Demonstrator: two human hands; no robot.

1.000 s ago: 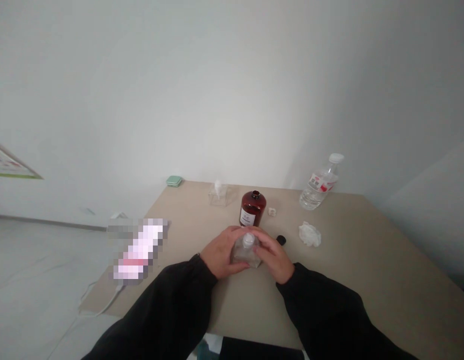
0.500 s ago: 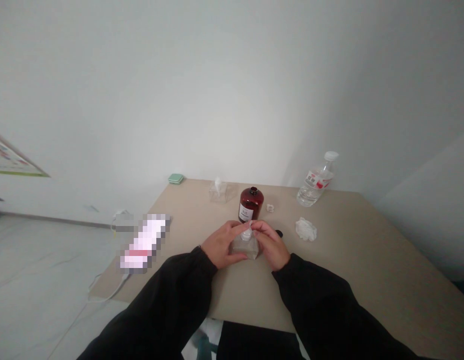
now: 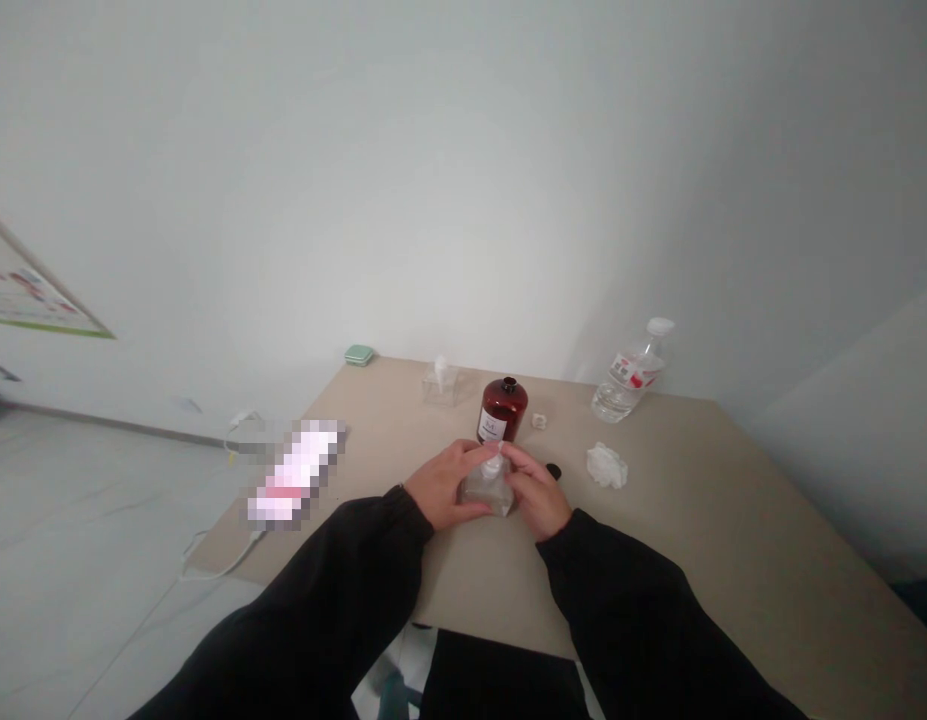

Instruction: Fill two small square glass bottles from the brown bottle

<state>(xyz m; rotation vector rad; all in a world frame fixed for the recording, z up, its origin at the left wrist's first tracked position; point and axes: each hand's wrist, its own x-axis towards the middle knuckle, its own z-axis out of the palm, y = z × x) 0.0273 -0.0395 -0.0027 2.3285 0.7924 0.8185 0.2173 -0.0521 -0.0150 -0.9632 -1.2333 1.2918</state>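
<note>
A small clear glass bottle (image 3: pixel 487 490) with a pale cap stands on the beige table (image 3: pixel 680 540) between both my hands. My left hand (image 3: pixel 444 484) is wrapped round its left side. The fingers of my right hand (image 3: pixel 536 490) curl at its cap and right side. Just behind stands a dark red bottle (image 3: pixel 501 410) with a white label and no cap on. A small black cap (image 3: pixel 554 470) lies to the right of my right hand.
A crumpled white tissue (image 3: pixel 606 465) and a clear water bottle (image 3: pixel 629 374) sit at the right. A small clear dispenser (image 3: pixel 440 381), a green case (image 3: pixel 358 354) and a tiny white object (image 3: pixel 539 421) lie near the wall. A white cable (image 3: pixel 223 560) hangs off the left edge.
My fingers have shifted from the bottle's body up to its cap. The view has moved slightly, so everything sits a little higher and smaller.
</note>
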